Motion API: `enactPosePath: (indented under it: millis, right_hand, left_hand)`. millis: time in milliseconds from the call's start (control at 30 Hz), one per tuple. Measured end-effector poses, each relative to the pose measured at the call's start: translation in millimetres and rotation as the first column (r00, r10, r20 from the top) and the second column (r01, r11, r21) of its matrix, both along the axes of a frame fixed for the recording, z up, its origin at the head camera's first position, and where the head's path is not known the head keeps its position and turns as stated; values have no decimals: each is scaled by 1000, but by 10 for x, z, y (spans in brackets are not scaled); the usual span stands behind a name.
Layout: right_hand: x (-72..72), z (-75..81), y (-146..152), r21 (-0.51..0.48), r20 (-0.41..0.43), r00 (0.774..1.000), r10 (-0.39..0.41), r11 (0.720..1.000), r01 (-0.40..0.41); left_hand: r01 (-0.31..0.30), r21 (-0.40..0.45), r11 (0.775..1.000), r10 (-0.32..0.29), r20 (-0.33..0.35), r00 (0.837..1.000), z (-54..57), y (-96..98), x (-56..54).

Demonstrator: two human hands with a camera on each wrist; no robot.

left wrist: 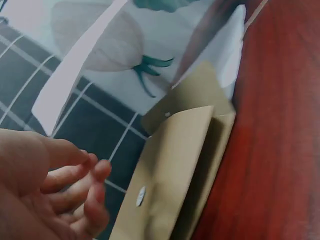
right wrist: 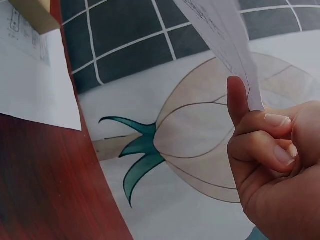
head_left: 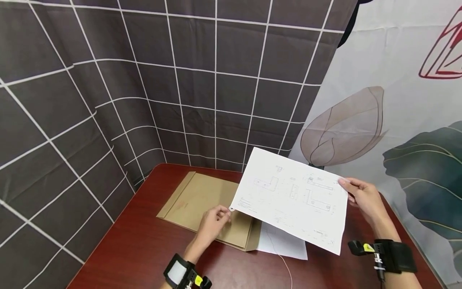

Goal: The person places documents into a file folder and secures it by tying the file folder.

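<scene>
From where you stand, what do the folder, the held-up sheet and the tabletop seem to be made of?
The folder is probably matte kraft card: plain tan, with stiff folded edges. The sheet looks like plain white paper, thin and slightly curved. The tabletop is smooth, reddish-brown and faintly glossy with fine streaks; wood or wood-look laminate, I can't tell which.

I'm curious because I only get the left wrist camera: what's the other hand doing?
Observer: In the head view, the right hand pinches the raised white sheet near a corner.

Operator: Ooh, I just see a pale strip of it! Is there any picture on it?

Observer: Yes, thin line drawings, including an L-shaped outline; the writing is too small to read.

Operator: Is that person wearing anything on the right wrist?

Observer: Yes, a black band.
</scene>
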State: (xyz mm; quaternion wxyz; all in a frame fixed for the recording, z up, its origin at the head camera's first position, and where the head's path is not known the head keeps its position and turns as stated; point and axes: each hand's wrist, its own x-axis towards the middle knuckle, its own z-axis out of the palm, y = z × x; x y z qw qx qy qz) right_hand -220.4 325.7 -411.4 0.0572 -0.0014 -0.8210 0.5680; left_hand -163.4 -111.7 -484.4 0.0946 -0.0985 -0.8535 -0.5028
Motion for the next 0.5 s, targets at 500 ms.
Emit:
enactPosePath:
  millis: [500]
  right_hand:
    - [96,-50,79,10,19,998,-51,999,51]
  left_hand:
    - [-104,-497,862,-31,-255,966,-256,488,259]
